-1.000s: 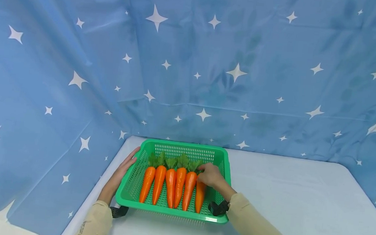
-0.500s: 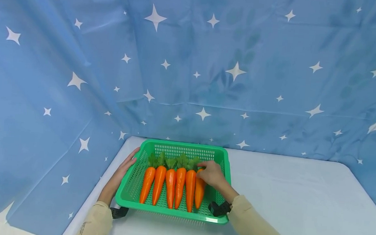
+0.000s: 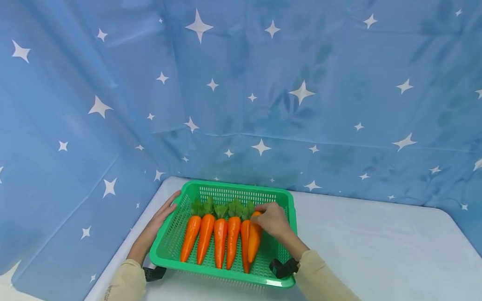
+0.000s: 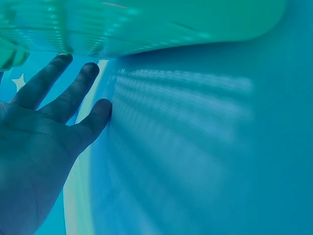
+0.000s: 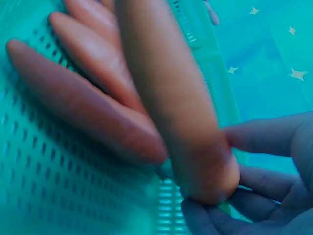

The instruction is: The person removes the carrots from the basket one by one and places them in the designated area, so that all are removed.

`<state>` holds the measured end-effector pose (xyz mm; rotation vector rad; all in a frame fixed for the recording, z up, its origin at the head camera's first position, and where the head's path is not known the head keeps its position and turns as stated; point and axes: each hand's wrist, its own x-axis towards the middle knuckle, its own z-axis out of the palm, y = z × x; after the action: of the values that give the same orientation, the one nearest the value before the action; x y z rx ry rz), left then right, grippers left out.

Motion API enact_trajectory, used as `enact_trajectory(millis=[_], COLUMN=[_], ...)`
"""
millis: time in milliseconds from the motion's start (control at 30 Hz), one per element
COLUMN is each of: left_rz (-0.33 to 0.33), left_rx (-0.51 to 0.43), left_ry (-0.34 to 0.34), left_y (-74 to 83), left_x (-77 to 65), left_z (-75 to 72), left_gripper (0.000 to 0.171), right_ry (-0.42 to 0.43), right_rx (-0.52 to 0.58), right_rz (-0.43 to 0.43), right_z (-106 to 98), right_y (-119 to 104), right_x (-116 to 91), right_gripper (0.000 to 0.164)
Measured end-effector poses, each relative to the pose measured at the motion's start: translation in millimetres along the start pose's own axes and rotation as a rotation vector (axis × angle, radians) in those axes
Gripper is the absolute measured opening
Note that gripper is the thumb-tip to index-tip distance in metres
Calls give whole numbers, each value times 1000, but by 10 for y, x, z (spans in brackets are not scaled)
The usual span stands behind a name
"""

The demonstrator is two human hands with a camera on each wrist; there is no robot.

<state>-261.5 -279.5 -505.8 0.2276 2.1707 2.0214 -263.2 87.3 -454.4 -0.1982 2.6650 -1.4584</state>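
A green perforated plastic basket (image 3: 215,272) holds several orange carrots (image 3: 206,234) in a row, leafy green tops toward the far side. My right hand (image 3: 276,223) grips another carrot (image 3: 254,244) by its thick end, fingers and thumb around it. This carrot hangs raised over the row's right end, tip pointing toward me, and overlaps the rightmost lying carrot (image 3: 244,253). In the right wrist view the held carrot (image 5: 171,88) stands apart from those below. My left hand (image 3: 154,224) lies along the basket's left side; its fingers (image 4: 73,98) are extended and spread.
The basket stands on a white-covered table (image 3: 376,258), near its left edge. A blue curtain with white stars (image 3: 331,115) closes off the back and left. Black wrist cameras sit on both wrists, the right one (image 3: 283,268) over the basket's near right corner.
My right hand has lifted the carrot from the right end of the row and shifted it slightly left, over its neighbour. My left hand has stayed at the basket's side.
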Motion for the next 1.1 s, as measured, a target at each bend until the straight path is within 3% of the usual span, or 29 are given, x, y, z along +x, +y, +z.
enact_trajectory(millis=[367, 733, 1100], left_rz=[-10, 11, 24], left_rx=[-4, 60, -27], left_ry=[-1, 5, -44], left_y=[6, -40, -17], left_x=[-18, -8, 10], left_z=[10, 5, -7], left_gripper=[64, 64, 67], right_ry=[-19, -24, -16], right_rx=[103, 110, 106], right_rz=[8, 1, -34], right_z=[-276, -643, -1093], right_y=[-154, -155, -66], right_x=[-51, -195, -300], right_gripper=[42, 44, 50])
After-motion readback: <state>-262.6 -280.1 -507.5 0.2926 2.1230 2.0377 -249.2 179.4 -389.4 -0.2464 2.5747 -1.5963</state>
